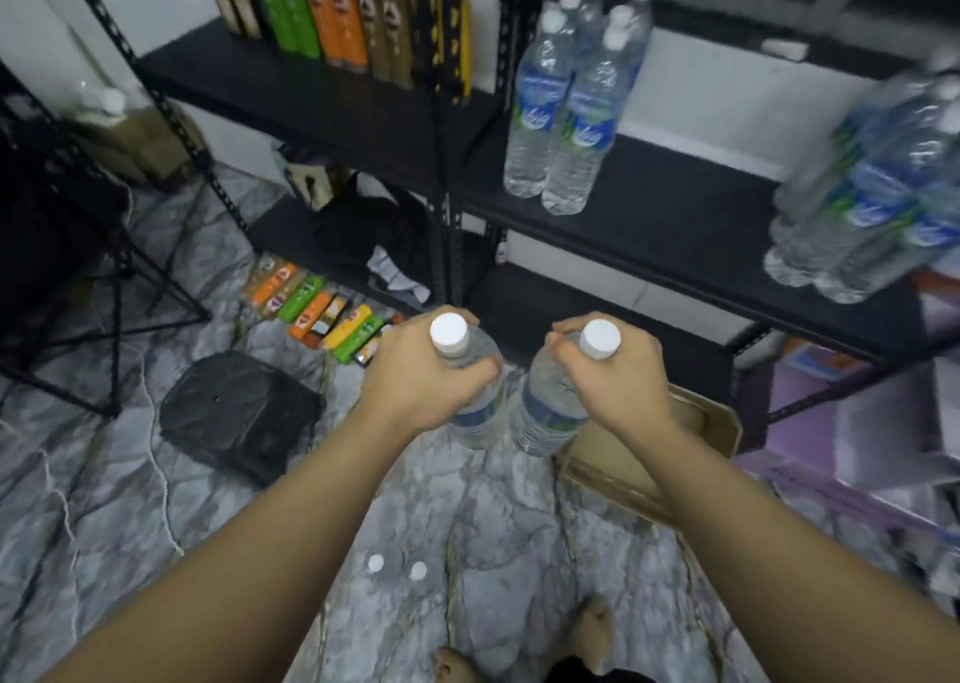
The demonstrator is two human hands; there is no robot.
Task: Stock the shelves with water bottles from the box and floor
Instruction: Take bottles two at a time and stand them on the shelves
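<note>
The left hand (415, 370) grips one water bottle (475, 402) just under its white cap; the right hand (608, 376) grips a second bottle (545, 412) the same way, the two bottles hanging side by side over the marble floor (104, 500). At 1 o'clock a cluster of bottles (566, 105) stands on the black shelf (675, 215); at 3 o'clock another group (878, 189) stands on its right end. The cardboard box (717, 422) lies at 4 o'clock under the right forearm. Two more capped bottles (395, 568) stand at 6 o'clock. Colourful cartons (322, 313) lie at 10 o'clock.

Single head view, angled down, close over hands (498, 365), facing shelves (675, 215)
</note>
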